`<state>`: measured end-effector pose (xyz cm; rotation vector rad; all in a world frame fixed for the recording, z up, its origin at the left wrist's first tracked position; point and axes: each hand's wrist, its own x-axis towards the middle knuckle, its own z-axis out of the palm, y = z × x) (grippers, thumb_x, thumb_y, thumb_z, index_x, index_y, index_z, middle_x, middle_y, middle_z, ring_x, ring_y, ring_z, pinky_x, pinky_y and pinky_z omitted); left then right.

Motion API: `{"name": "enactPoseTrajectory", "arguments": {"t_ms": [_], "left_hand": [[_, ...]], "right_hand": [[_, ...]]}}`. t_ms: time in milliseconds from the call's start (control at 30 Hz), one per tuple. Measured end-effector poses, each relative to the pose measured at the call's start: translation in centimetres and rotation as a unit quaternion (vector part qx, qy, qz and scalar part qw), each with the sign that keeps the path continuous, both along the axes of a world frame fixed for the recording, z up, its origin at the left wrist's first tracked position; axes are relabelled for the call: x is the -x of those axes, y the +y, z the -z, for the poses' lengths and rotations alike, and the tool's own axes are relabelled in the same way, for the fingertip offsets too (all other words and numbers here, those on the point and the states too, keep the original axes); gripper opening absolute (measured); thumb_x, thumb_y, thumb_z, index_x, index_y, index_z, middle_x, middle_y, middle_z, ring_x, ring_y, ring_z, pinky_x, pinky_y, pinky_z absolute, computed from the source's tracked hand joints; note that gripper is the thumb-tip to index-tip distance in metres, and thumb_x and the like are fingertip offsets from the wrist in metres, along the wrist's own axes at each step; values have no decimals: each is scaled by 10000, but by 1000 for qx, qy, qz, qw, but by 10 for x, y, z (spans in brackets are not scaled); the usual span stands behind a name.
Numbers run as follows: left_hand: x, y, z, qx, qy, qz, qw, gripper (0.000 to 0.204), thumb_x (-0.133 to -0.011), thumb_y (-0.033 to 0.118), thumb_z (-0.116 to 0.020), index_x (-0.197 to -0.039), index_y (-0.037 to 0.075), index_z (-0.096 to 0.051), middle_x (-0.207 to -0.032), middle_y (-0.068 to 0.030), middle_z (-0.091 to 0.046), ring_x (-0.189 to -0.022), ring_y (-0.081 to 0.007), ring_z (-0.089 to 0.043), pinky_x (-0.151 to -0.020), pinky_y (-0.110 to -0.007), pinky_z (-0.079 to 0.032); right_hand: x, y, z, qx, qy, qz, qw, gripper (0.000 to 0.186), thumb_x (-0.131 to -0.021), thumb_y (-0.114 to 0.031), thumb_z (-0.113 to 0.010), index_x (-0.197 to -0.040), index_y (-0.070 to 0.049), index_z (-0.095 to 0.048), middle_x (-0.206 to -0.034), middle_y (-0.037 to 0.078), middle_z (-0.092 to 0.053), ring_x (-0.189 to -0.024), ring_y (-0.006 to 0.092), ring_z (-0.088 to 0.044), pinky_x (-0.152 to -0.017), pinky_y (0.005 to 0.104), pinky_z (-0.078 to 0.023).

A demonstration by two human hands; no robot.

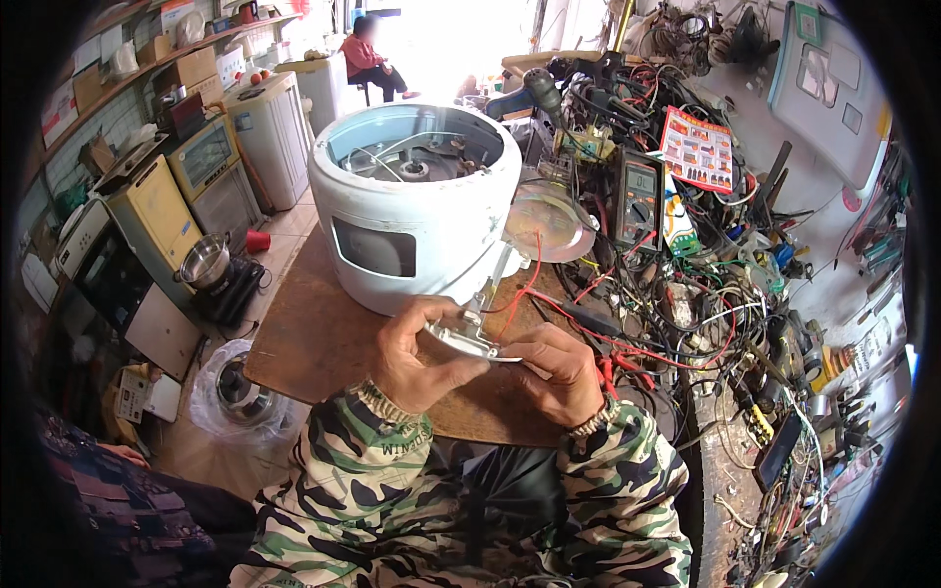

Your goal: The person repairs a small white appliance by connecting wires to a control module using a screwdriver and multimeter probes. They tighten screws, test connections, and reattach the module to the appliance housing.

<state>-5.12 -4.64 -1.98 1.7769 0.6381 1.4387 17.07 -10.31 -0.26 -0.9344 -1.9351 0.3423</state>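
Observation:
My left hand (414, 355) is closed round a small curved white piece (459, 343) with metal fittings on it, held above the near part of the wooden table (304, 338). At the piece's right end, the fingers of my right hand (557, 374) are pinched together; what lies between them is too small to make out. Just beyond my hands stands a white round appliance housing (377, 284), open at the top, with a rectangular opening in its side and wires inside. Thin red wire (537, 265) loops down beside the housing toward my hands.
A multimeter (639, 201) leans among tangled wires and tools on the right. Red test leads (627, 345) trail there. A steel pot (204, 263) sits on a black cooker at left. A bagged metal part (240, 387) lies on the floor. A person (368, 59) sits far back.

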Motion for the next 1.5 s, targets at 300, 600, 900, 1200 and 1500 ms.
{"name": "enactPoseTrajectory", "arguments": {"t_ms": [300, 600, 900, 1200, 1500], "left_hand": [[-4, 9, 13, -31, -2, 47, 998, 495, -866, 186, -798, -1246, -57, -592, -1210, -170, -648, -1150, -234, -611, -1019, -371, -466], [5, 5, 5, 55, 29, 108, 992, 670, -775, 154, -842, -1331, -69, -542, -1264, -158, -641, -1191, -202, -599, -1051, -356, -459], [45, -25, -4, 2, -6, 109, 994, 222, -866, -29, -769, -1062, -48, -667, -1103, -112, -715, -999, -140, -683, -885, -305, -567], [99, -40, -3, 29, -282, 192, 939, 364, -913, 30, -719, -1258, 105, -630, -1222, -142, -650, -1151, -343, -625, -1051, -656, -466], [101, -58, -7, 64, -367, 90, 924, 282, -917, -35, -681, -1189, 5, -620, -1175, -134, -696, -1118, -245, -673, -963, -403, -555]], "right_hand": [[5, 1, 21, -186, -83, 95, 975, 337, -687, 23, -700, -1015, -54, -714, -958, 96, -667, -855, 304, -650, -694, 407, -547], [-2, -4, 20, -168, -13, 48, 985, 423, -646, 77, -688, -1056, -26, -715, -976, 130, -678, -885, 318, -664, -745, 392, -546], [10, -45, -10, -116, 64, 100, 986, 554, -737, 44, -752, -1279, 11, -645, -1167, 186, -664, -1070, 345, -652, -920, 401, -529], [28, -64, -17, 233, 230, 36, 944, 260, -998, -197, -680, -1069, 52, -661, -868, 32, -656, -772, 84, -577, -690, 263, -480], [84, -102, -34, -72, 62, 144, 985, 137, -889, -79, -723, -920, 48, -682, -836, 155, -651, -696, 249, -654, -618, 325, -510]]}}
